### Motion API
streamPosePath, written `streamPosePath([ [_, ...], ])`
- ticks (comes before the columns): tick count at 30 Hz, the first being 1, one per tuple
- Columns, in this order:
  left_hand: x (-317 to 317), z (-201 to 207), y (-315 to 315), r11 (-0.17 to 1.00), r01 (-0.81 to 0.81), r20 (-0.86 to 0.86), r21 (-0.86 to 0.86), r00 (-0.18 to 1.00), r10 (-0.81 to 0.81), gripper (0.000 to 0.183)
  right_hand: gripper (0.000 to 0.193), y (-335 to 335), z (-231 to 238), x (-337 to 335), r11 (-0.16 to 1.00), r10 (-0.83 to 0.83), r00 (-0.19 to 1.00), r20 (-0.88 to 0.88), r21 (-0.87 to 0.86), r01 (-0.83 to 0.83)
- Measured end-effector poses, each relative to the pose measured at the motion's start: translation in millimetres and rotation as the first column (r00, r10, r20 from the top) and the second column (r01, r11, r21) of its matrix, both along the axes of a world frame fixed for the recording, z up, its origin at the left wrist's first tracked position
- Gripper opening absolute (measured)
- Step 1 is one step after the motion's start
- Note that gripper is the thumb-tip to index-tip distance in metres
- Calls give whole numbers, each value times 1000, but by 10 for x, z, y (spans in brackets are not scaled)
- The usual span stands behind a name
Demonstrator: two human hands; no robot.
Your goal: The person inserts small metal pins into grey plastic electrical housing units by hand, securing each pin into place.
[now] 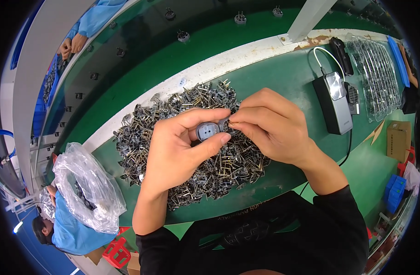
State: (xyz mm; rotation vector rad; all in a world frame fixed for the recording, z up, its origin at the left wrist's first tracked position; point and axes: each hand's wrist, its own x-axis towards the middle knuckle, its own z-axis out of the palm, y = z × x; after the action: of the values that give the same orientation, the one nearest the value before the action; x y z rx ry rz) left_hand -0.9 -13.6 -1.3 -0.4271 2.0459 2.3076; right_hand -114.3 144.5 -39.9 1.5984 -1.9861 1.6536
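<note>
- The left hand [173, 149] is curled, thumb and forefinger bent around a grey part [207, 132] and gripping it, two dark holes showing on its rounded face.
- The right hand [275, 126] comes in from the other side, thumb and fingertips drawn close together at the part's right end; whether they pinch some small piece there I can't tell.
- That grey part is up between the two hands, over a wide pile [219, 176] of small dark pieces with metal prongs.
- The pile is heaped on a green table [283, 68] with a worn white edge [210, 63].
- Beyond the edge runs a green belt [210, 48], dotted with well-spaced pronged pieces [183, 35].
- To the right of the pile, a black-and-silver box [333, 105] has a white cable [329, 49] looping from its top; further right lies a clear tray [375, 75].
- To the left, a clear bag [83, 183] has dark pieces in it, next to a person in blue [77, 227].
- At upper left, another person's hands [73, 44] are together below blue sleeves [93, 20].
</note>
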Motion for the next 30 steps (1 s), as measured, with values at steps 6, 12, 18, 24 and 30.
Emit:
streamPosePath([
  [6,-284,196,-93,926,-29,-24,-376,999,21,21,15,203,139,-324,991,47,982,184,116,-69],
  [12,-821,-216,-1336,762,-151,79,-630,964,256,26,22,507,-94,-723,807,-32,999,-27,589,42],
  [18,-844,-711,-1984,770,-174,192,-614,913,360,25,25,528,-92,-656,660,-75,997,30,750,27],
  [24,-883,-631,-1805,721,-199,139,-663,914,380,23,13,501,-115,-675,605,-130,990,47,795,42],
  [30,-392,-384,-1704,788,-425,-37,-445,888,458,28,10,472,-79,-616,837,-183,977,113,539,94],
])
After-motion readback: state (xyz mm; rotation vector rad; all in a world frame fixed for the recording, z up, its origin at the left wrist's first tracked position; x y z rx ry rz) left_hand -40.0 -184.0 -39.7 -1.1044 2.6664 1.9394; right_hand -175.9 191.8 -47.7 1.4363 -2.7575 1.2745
